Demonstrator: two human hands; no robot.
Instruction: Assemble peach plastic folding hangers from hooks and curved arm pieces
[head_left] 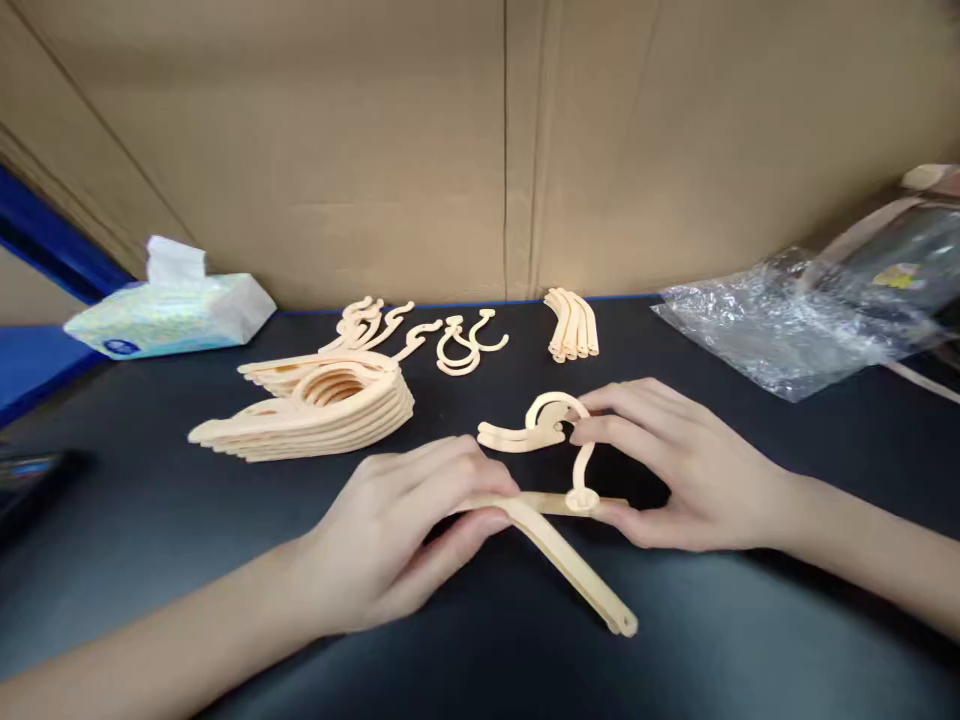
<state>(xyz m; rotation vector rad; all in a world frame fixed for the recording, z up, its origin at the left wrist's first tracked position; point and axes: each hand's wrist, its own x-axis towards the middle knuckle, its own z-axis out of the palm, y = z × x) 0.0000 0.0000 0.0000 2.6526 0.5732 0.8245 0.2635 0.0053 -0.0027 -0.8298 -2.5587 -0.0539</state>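
from my remote station i note a stack of curved cream pieces (352, 425) close beyond the left hand (409, 525); behind it, loose hooks (371, 325); further right, short ribbed-looking rods (574, 325) and crumpled, glossy clear film (780, 320) on the dark bench (480, 685). the left hand pinches smooth, slender cream strips (577, 570); the right hand (679, 470) grips their far side, fingers against a rounded hook (583, 465), which sits between both hands
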